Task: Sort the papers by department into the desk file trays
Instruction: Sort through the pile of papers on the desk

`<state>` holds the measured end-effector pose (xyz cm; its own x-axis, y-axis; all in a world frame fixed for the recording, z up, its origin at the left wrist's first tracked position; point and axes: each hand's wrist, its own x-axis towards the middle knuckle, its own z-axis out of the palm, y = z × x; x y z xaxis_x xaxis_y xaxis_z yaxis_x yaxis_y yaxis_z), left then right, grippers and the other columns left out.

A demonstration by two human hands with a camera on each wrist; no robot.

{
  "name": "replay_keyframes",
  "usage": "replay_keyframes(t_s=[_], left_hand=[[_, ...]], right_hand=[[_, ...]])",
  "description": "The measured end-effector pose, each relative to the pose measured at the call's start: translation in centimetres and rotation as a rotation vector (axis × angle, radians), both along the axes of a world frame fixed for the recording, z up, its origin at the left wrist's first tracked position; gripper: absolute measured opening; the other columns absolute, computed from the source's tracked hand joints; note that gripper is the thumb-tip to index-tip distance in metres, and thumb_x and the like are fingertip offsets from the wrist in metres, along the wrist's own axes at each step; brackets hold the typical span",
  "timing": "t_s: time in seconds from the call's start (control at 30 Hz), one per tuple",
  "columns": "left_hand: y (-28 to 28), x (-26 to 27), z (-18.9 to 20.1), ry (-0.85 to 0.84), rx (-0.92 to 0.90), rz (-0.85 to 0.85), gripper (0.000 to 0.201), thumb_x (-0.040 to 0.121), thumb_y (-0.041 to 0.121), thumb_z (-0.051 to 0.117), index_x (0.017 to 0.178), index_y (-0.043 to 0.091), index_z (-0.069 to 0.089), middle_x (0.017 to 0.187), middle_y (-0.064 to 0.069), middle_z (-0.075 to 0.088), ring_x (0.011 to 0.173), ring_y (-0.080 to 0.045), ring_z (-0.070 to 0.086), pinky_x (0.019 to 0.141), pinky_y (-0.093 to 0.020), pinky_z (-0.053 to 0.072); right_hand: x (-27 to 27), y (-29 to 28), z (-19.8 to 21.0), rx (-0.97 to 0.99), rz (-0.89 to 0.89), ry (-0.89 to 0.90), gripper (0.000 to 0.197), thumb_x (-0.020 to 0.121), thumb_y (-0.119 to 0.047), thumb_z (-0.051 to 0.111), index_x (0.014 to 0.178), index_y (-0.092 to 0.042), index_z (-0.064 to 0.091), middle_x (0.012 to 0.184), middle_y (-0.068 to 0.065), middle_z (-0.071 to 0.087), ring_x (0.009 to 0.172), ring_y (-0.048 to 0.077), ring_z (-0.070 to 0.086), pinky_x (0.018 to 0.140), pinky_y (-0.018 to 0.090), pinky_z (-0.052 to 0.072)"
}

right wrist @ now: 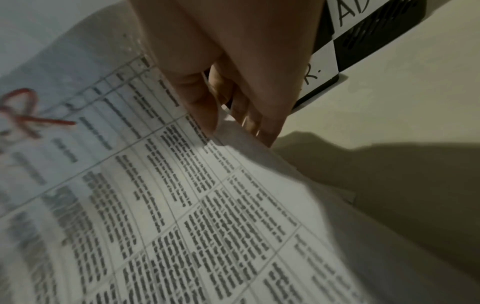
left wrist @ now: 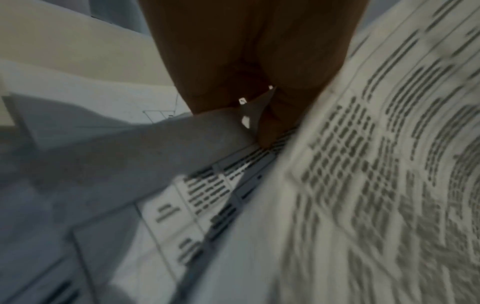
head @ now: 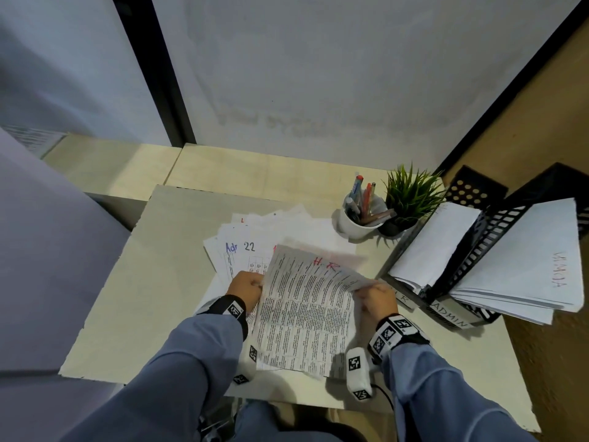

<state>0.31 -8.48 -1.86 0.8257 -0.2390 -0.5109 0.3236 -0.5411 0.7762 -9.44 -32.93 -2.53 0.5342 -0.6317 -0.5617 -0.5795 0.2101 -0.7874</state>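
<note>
A printed sheet [head: 306, 314] marked "H.R" in red is lifted off the desk between my two hands. My left hand [head: 251, 287] has its fingers curled on the sheet's left edge. In the left wrist view the left hand [left wrist: 254, 115] pinches paper beside the blurred sheet [left wrist: 376, 185]. My right hand [head: 371, 295] pinches the right edge, and in the right wrist view this hand [right wrist: 233, 131] has its thumb on top of the sheet [right wrist: 182, 205]. A fanned pile of papers [head: 271, 237] lies behind. Two black file trays, labelled H.R [head: 411, 301] and ADMIN [head: 478, 317], stand to the right, both holding papers.
A white cup of pens [head: 360, 218] and a small potted plant [head: 411, 199] stand behind the trays' left end. A white marker-tagged device [head: 358, 371] lies by my right wrist near the desk's front edge. Grey partition walls close the back.
</note>
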Motion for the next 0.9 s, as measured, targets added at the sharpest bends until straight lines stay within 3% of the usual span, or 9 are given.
replay_keyframes(t_s=[0.1,0.27,0.4,0.47,0.57,0.63,0.7,0.8,0.9], left_hand=[[0.0,-0.4,-0.5,0.083,-0.078,-0.024,0.062,0.072,-0.025,0.041,0.04,0.02,0.068,0.06,-0.004,0.067,0.075,-0.033,0.062,0.074,-0.039,0.056],[-0.3,-1.3,-0.1,0.084,-0.053,0.068,0.049,0.072,-0.023,0.037,0.049,0.006,0.068,0.084,-0.003,0.07,0.093,-0.026,0.064,0.096,-0.041,0.05],[0.5,-0.2,-0.3,-0.155,0.338,0.368,0.027,0.083,-0.004,0.05,0.105,0.006,0.063,0.119,-0.013,0.057,0.107,-0.034,0.056,0.092,-0.039,0.047],[0.8,0.0,-0.7,-0.07,0.321,0.429,0.036,0.085,0.008,0.055,0.12,0.003,0.049,0.125,-0.02,0.053,0.112,-0.04,0.054,0.095,-0.043,0.045],[0.8,-0.2,-0.8,0.026,0.258,0.45,0.049,0.082,0.021,0.066,0.122,0.005,0.042,0.121,-0.019,0.057,0.105,-0.038,0.058,0.088,-0.042,0.048],[0.9,-0.2,-0.3,0.024,0.258,0.436,0.046,0.08,0.017,0.069,0.119,0.006,0.047,0.117,-0.018,0.059,0.096,-0.034,0.06,0.083,-0.037,0.048],[1.1,-0.2,-0.1,-0.044,0.276,0.372,0.035,0.08,0.012,0.068,0.113,0.005,0.056,0.113,-0.017,0.063,0.089,-0.031,0.06,0.079,-0.033,0.046],[1.5,-0.1,-0.2,-0.154,0.222,0.316,0.022,0.083,0.009,0.065,0.104,0.005,0.067,0.104,-0.018,0.069,0.094,-0.035,0.063,0.079,-0.032,0.047],[1.7,-0.3,-0.3,-0.183,0.072,0.307,0.018,0.086,0.003,0.058,0.096,0.006,0.072,0.099,-0.01,0.069,0.09,-0.028,0.061,0.08,-0.029,0.044]], right_hand=[[0.4,-0.6,-0.3,-0.012,0.061,0.065,0.03,0.085,0.004,0.049,0.067,-0.019,0.055,0.067,-0.001,0.054,0.061,0.014,0.05,0.061,0.024,0.047],[-0.3,0.5,0.8,-0.101,-0.015,-0.053,0.026,0.077,0.018,0.045,0.073,-0.002,0.061,0.067,0.009,0.053,0.06,0.019,0.045,0.04,0.012,0.038],[-0.4,0.5,-0.3,-0.009,0.024,0.014,0.034,0.078,0.018,0.046,0.094,-0.004,0.067,0.097,0.018,0.066,0.085,0.029,0.06,0.076,0.03,0.051],[-0.4,0.5,-0.7,-0.031,0.078,0.155,0.024,0.082,0.007,0.052,0.101,0.005,0.067,0.109,0.022,0.065,0.085,0.022,0.054,0.072,0.027,0.046],[-0.5,1.2,-0.8,-0.068,0.139,0.19,0.024,0.085,0.008,0.049,0.104,0.014,0.063,0.11,0.028,0.063,0.09,0.026,0.057,0.05,0.006,0.038],[-0.6,1.8,-0.9,-0.083,0.168,0.203,0.022,0.086,0.011,0.047,0.101,0.015,0.062,0.102,0.025,0.063,0.091,0.029,0.056,0.046,0.004,0.038],[-0.7,1.8,-1.5,-0.087,0.141,0.208,0.017,0.087,0.007,0.047,0.09,0.01,0.064,0.092,0.02,0.062,0.087,0.027,0.057,0.053,0.01,0.045],[-0.8,1.2,-2.5,-0.105,0.065,0.193,0.021,0.088,0.0,0.049,0.069,-0.001,0.059,0.095,0.025,0.067,0.086,0.031,0.061,0.078,0.038,0.053],[-0.9,1.0,-1.6,-0.048,-0.022,0.171,0.021,0.082,0.005,0.054,0.064,-0.005,0.057,0.085,0.021,0.065,0.079,0.027,0.057,0.07,0.037,0.049]])
